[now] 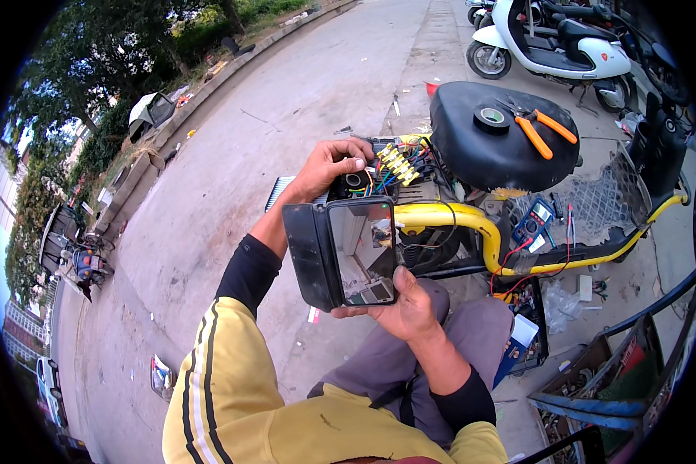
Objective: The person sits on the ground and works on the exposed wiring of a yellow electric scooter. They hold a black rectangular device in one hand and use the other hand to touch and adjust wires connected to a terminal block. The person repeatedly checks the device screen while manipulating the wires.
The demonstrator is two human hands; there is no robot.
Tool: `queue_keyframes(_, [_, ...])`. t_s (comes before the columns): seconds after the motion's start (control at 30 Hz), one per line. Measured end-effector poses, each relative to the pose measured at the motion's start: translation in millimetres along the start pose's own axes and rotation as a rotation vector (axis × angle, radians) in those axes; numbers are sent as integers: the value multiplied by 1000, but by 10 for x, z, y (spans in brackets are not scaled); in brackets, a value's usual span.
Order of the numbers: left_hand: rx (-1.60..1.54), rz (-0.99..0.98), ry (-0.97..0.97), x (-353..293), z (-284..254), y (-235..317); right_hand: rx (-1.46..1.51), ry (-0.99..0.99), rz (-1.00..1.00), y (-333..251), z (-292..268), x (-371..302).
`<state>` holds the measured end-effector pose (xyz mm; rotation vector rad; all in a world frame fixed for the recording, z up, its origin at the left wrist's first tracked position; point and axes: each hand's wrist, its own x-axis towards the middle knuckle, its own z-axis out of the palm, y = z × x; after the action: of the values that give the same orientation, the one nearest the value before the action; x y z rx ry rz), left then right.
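My right hand (411, 308) grips a smartphone (363, 251) from below, thumb along its edge. The phone's black flip cover (311, 255) hangs open to the left, and a picture shows on its screen. Beyond it, my left hand (336, 164) is closed, thumb against the fingers, over the wiring at the rear of a yellow electric scooter frame (472, 219). Whatever its fingertips hold is too small to make out. Right beside them lies a yellow terminal block (398, 164) with several coloured wires (425, 155) around it.
On the black scooter seat (472, 155) lie orange-handled pliers (545, 135) and a roll of black tape (491, 119). A multimeter (533, 220) with red leads rests on the footboard. Metal tool bins (595, 402) stand at lower right; a white scooter (549, 46) is parked beyond.
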<state>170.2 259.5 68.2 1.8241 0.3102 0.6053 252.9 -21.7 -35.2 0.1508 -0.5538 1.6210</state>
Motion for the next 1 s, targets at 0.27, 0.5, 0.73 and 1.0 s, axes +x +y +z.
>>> queue_keyframes(0.27, [48,15,-35,0,-70,-65,125,-53,57,188,-25,-7])
queue_keyframes(0.5, [389,261,-21,-58,209,154,166,-43,85,206,18,-84])
queue_keyframes(0.73, [501,217,-121,-732,784,474,192,-99,152,236,144,-214])
queue_keyframes(1.0, [1078,499,-193,-1054,1073,157,176,-126,158,234,132,-252])
